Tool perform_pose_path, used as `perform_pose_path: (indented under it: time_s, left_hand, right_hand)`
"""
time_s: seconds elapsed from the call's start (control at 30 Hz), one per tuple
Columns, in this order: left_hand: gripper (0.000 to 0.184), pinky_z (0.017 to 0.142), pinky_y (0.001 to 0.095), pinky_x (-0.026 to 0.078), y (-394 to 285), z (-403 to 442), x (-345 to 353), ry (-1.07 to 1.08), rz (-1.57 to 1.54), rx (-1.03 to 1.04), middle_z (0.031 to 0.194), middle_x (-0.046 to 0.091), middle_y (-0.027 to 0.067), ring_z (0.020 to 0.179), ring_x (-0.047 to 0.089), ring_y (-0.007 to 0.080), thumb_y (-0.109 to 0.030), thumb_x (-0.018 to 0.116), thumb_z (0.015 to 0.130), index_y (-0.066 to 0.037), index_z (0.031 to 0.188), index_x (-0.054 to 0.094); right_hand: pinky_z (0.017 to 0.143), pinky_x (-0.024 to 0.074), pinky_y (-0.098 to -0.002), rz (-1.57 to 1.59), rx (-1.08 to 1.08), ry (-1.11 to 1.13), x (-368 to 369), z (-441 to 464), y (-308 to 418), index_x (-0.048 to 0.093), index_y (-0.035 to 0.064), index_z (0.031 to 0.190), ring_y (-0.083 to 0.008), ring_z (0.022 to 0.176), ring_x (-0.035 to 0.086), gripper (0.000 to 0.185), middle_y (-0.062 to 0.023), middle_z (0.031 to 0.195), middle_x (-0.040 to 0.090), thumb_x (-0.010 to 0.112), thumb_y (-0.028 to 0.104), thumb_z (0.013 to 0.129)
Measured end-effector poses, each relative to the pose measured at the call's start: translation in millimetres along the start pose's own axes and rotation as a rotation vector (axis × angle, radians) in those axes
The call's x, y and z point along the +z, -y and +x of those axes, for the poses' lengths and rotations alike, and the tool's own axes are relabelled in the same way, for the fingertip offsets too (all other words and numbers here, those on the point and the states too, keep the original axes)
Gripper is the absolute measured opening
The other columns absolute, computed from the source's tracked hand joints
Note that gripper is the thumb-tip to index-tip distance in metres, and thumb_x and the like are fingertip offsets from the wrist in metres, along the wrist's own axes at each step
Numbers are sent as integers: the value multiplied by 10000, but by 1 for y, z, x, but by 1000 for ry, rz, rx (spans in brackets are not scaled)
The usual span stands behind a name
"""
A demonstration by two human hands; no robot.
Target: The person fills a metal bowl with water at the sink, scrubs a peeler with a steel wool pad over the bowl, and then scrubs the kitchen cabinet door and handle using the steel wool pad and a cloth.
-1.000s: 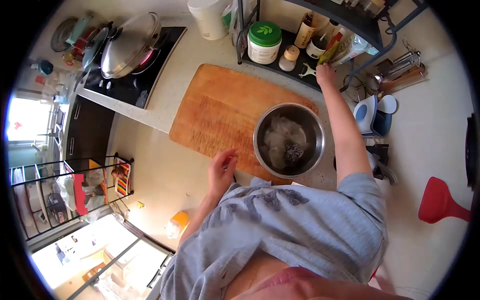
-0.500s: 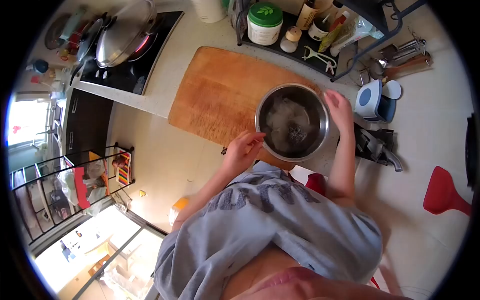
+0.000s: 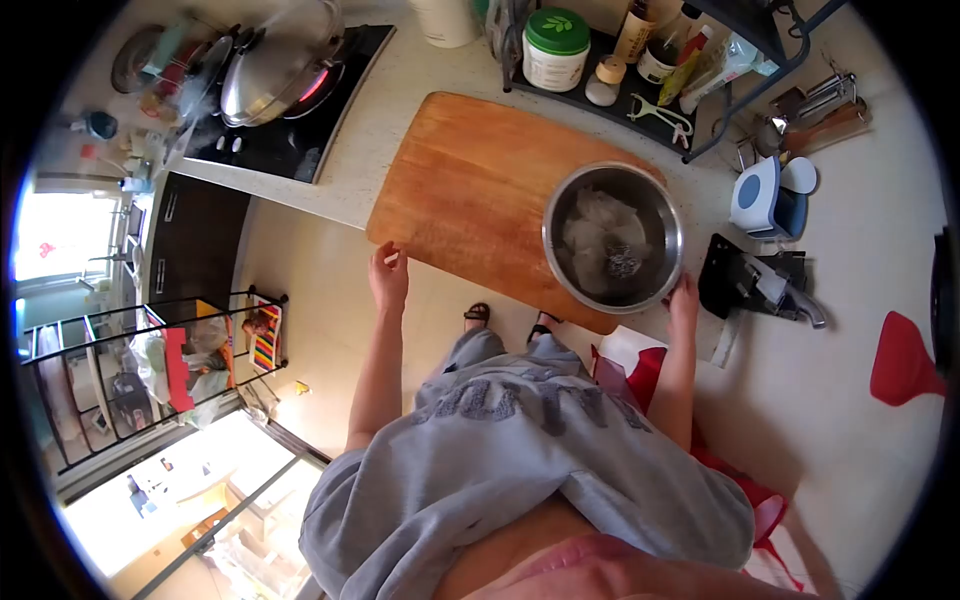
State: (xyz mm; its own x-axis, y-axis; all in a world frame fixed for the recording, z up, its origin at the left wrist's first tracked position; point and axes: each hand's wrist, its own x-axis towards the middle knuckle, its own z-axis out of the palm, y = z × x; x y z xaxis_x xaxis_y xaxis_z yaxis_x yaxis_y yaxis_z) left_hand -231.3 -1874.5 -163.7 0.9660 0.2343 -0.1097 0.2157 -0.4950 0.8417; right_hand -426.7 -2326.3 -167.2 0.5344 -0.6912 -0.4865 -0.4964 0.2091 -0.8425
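A steel bowl (image 3: 556, 262) stands on the right end of a wooden cutting board (image 3: 470, 170). Inside it lies a pale, translucent clump (image 3: 600, 235) in what looks like water; its kind is unclear. My right hand (image 3: 683, 305) is at the bowl's lower right rim, its fingers pointing up beside the metal. Whether they touch the rim I cannot tell. Near the board's lower left corner, my left hand (image 3: 389, 272) hangs apart from the board, fingers loosely bent and holding nothing.
A lidded pan (image 3: 265, 85) steams on the glowing cooktop (image 3: 345, 95). Behind the board, a rack holds a green-lidded tub (image 3: 555, 60) and a peeler (image 3: 660, 115). Right of the bowl is a black holder (image 3: 725, 275) with knives or similar tools. A red spatula (image 3: 900, 362) hangs farther right.
My left hand has moved away from the bowl to the left. The right hand has dropped from the bowl's upper right to its lower right. My body has moved back, and my feet show.
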Motion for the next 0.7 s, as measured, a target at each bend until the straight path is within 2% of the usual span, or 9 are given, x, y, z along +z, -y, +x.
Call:
perform_pose_path:
  time_s: [0.03,0.13,0.23,0.33,0.43,0.5,0.57,0.63,0.7]
  left_hand:
    - [264,603,259,440,1,12,-8,4,-51,-8,838,525,66,705,534,142,-121,586,775,-35,1019,534]
    - [255,588,245,418,11,30,-16,-13,-100,16,771,512,39,667,496,113,-112,591,778,-36,1003,498]
    - [261,621,243,416,24,22,-9,-22,-235,23,779,507,34,682,493,114,-105,589,781,-43,999,459]
    - [217,609,234,420,38,17,-14,23,-320,66,775,510,40,676,500,113,-99,581,785,-36,958,464]
    - [156,620,225,441,42,8,-26,264,-265,30,796,515,49,686,521,117,-88,543,803,-23,932,485]
    - [145,632,228,450,54,-17,-22,445,-287,-19,797,518,49,688,531,122,-80,529,806,-22,934,490]
    - [154,636,233,456,66,-25,-20,503,-282,-40,782,533,46,695,541,125,-71,522,803,-21,947,499]
    - [171,616,227,427,73,-46,-17,594,-144,-63,795,553,21,675,535,107,-107,529,803,-46,962,522]
    - [167,606,224,430,124,-63,-6,752,-143,88,768,568,27,664,534,103,-101,522,807,-46,965,536]
  right_hand:
    - [724,401,-274,8,-75,53,12,-4,-22,506,30,1075,-172,837,527,348,-63,970,564,417,301,876]
    - [722,394,-254,-268,71,-78,39,-44,-22,499,16,1073,-150,832,521,286,-57,949,562,473,204,859]
    - [722,388,-246,20,-63,-143,70,-83,-25,510,19,1032,-104,810,479,263,-23,889,543,523,187,830]
    - [812,362,-233,2,-153,-154,80,-91,-28,487,10,1089,-114,933,485,306,-67,1029,540,516,187,841]
    - [877,360,-270,-60,-262,-241,71,-88,-58,412,-25,1170,-204,1076,466,405,-146,1137,500,473,231,862]
    - [882,374,-315,273,-259,-263,78,-132,7,377,-37,1189,-240,1080,463,446,-160,1148,477,458,262,868]
    - [822,397,-305,298,-192,-322,73,-122,7,416,6,1168,-180,950,501,473,-85,1072,504,487,346,847]
    - [775,426,-307,416,-114,-193,67,-123,30,415,-5,1155,-181,858,518,500,-115,1029,497,521,357,826]
    - [727,430,-288,293,-119,-44,61,-118,50,461,16,1064,-141,749,495,466,-83,964,500,537,398,808]
